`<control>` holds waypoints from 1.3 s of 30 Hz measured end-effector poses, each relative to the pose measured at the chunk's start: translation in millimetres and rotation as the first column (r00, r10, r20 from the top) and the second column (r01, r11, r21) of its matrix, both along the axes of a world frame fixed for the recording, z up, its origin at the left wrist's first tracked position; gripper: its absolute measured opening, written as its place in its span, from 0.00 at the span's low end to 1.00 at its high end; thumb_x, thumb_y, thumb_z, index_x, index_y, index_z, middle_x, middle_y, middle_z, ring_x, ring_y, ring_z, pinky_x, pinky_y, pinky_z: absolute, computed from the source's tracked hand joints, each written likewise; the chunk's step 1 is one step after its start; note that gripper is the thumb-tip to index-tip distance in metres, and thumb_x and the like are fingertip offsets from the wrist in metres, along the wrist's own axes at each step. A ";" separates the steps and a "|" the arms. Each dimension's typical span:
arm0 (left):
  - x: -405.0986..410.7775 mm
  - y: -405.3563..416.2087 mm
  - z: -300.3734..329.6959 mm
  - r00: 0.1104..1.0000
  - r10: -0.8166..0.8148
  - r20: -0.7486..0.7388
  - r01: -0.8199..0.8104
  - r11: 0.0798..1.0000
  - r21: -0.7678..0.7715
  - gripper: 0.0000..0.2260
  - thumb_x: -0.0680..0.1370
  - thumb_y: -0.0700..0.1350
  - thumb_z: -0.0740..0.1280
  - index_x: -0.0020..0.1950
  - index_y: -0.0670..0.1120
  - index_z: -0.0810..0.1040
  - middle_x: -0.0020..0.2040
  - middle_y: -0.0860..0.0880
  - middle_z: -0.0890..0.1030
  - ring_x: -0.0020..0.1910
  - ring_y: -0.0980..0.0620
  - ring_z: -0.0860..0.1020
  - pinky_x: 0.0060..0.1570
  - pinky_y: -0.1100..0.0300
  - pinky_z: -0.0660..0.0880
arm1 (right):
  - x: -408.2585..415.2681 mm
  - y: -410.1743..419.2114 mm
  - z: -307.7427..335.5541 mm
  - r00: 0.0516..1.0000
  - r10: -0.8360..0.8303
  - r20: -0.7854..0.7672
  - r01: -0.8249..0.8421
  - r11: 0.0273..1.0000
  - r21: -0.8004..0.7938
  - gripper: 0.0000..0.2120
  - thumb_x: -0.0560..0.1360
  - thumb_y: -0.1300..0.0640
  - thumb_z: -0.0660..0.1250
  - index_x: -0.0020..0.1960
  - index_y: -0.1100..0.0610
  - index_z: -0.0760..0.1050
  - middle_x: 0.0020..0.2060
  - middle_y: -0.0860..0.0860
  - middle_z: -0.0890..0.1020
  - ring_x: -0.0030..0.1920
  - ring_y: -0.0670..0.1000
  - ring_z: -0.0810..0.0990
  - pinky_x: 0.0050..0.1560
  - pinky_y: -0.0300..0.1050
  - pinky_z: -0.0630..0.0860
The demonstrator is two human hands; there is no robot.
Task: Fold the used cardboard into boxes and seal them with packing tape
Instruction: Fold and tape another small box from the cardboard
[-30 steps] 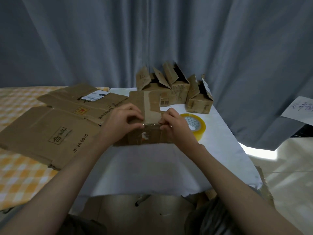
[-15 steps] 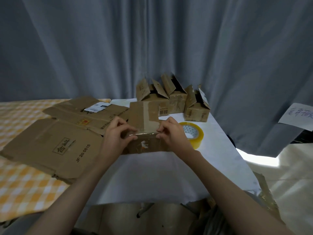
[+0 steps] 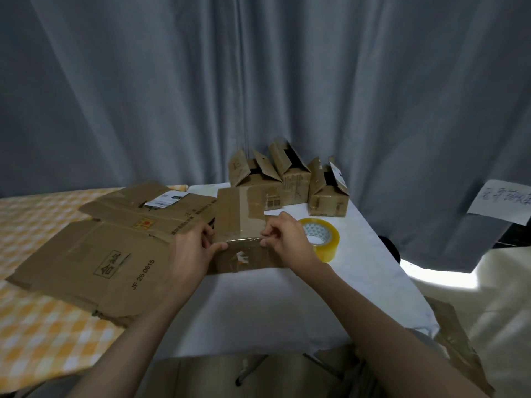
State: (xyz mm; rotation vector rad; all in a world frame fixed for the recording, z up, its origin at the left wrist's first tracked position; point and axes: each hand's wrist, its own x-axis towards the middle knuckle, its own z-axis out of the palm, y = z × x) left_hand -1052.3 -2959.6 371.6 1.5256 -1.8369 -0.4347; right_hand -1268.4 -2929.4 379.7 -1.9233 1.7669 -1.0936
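A small brown cardboard box (image 3: 244,255) stands on the white table (image 3: 258,311), one flap upright with old tape on it. My left hand (image 3: 192,248) grips its left end, thumb on the front near the top edge. At the box's right end my right hand (image 3: 287,239) pinches the top edge where a shiny strip of tape runs along it. A roll of yellowish packing tape (image 3: 320,238) lies just right of my right hand. Flattened cardboard sheets (image 3: 94,259) lie to the left.
Three folded boxes (image 3: 296,185) with open flaps stand at the table's far edge against a grey curtain. A yellow checked cloth (image 3: 37,326) covers the surface at left. A paper note (image 3: 501,202) hangs at right. More cardboard (image 3: 457,340) lies on the floor at lower right.
The view has shifted slightly and both hands have slid a little apart along the box's top edge. The box stays in place.
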 end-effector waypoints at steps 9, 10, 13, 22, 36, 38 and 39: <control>3.8 19.0 18.1 0.980 -0.190 0.057 0.190 0.982 0.011 0.17 0.70 0.36 0.78 0.55 0.48 0.81 0.39 0.53 0.81 0.40 0.57 0.80 0.41 0.71 0.72 | -7.4 1.0 2.7 0.996 -0.056 0.066 0.055 0.998 0.018 0.09 0.68 0.69 0.76 0.39 0.58 0.79 0.45 0.53 0.78 0.44 0.51 0.78 0.47 0.36 0.76; 7.6 18.3 21.8 0.969 -0.239 0.060 0.236 0.971 0.040 0.17 0.71 0.33 0.76 0.56 0.47 0.82 0.39 0.53 0.82 0.40 0.56 0.81 0.43 0.70 0.74 | -8.7 1.0 1.9 0.995 -0.060 0.082 0.059 0.998 0.014 0.10 0.68 0.69 0.76 0.38 0.57 0.78 0.45 0.54 0.79 0.45 0.51 0.79 0.49 0.41 0.77; 17.9 12.1 29.1 0.941 -0.326 0.093 0.321 0.945 0.070 0.13 0.73 0.28 0.71 0.52 0.45 0.83 0.38 0.52 0.83 0.38 0.57 0.82 0.46 0.68 0.78 | -8.6 1.9 -2.0 0.993 -0.056 0.103 0.056 0.998 -0.001 0.10 0.67 0.68 0.77 0.38 0.56 0.78 0.44 0.53 0.80 0.44 0.51 0.80 0.50 0.43 0.77; 18.6 -25.1 28.2 0.908 -0.354 0.225 0.353 0.934 0.045 0.15 0.70 0.39 0.79 0.32 0.48 0.74 0.32 0.59 0.83 0.42 0.63 0.82 0.42 0.58 0.77 | -4.0 -1.2 -8.0 0.977 -0.038 0.210 0.045 0.999 -0.029 0.11 0.66 0.68 0.78 0.37 0.56 0.78 0.40 0.46 0.78 0.47 0.51 0.83 0.49 0.35 0.77; -18.7 24.2 -15.0 0.905 -0.063 -0.421 0.008 0.991 -0.133 0.13 0.77 0.48 0.73 0.59 0.45 0.77 0.56 0.51 0.72 0.52 0.60 0.77 0.46 0.75 0.74 | -3.9 6.9 -6.4 0.772 -0.056 0.634 -0.009 0.995 0.098 0.11 0.76 0.67 0.69 0.53 0.55 0.85 0.46 0.50 0.86 0.50 0.48 0.84 0.53 0.41 0.82; -28.2 27.9 -1.4 0.894 -0.044 -0.445 -0.021 0.990 -0.140 0.17 0.76 0.50 0.73 0.61 0.45 0.75 0.58 0.52 0.69 0.54 0.67 0.75 0.50 0.70 0.77 | -2.8 9.6 4.3 0.764 -0.048 0.644 0.003 0.997 0.072 0.11 0.76 0.67 0.69 0.54 0.56 0.84 0.46 0.52 0.86 0.50 0.50 0.84 0.54 0.42 0.81; -31.4 28.6 7.1 0.901 -0.031 -0.432 -0.035 0.989 -0.144 0.18 0.76 0.51 0.73 0.62 0.46 0.75 0.59 0.52 0.68 0.54 0.66 0.75 0.54 0.66 0.78 | -3.2 11.8 9.9 0.749 -0.029 0.662 -0.007 0.999 0.052 0.11 0.76 0.67 0.69 0.54 0.57 0.84 0.45 0.53 0.86 0.50 0.51 0.84 0.54 0.43 0.82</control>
